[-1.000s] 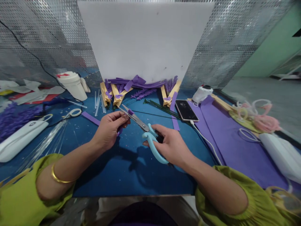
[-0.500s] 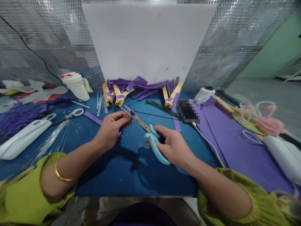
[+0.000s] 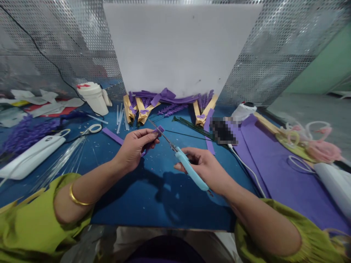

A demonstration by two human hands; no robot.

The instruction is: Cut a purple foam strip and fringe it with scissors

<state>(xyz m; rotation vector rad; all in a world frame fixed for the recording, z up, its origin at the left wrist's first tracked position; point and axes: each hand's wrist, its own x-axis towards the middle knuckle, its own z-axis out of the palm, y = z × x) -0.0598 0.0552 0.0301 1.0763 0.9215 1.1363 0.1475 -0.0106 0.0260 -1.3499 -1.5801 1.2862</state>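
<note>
Between thumb and fingers, my left hand (image 3: 138,146) pinches a small purple strip (image 3: 159,129) whose tip sticks out past the fingertips. My right hand (image 3: 205,166) is wrapped round the light-blue handles of a pair of scissors (image 3: 192,171). The scissor blades point up and left and lie against the purple strip just beyond my left fingertips. Seen edge-on, they do not show clearly whether they are apart. Behind them stand small yellow-wrapped lavender bunches (image 3: 142,111) with purple bows. Green wire stems (image 3: 189,126) lie beyond my right hand.
At the left are a white glue gun (image 3: 93,98), clear glue sticks (image 3: 120,120), purple flower sprigs (image 3: 30,133) and a white power strip (image 3: 35,157). Purple sheets (image 3: 263,157) cover the right side, near a dark pixelated object (image 3: 223,130) with a white cable. A white board (image 3: 181,47) stands behind.
The scissors have turned edge-on, and their blades, spread before, now look nearly together across the purple strip. The strip's tip has tilted up. The whole view has shifted slightly.
</note>
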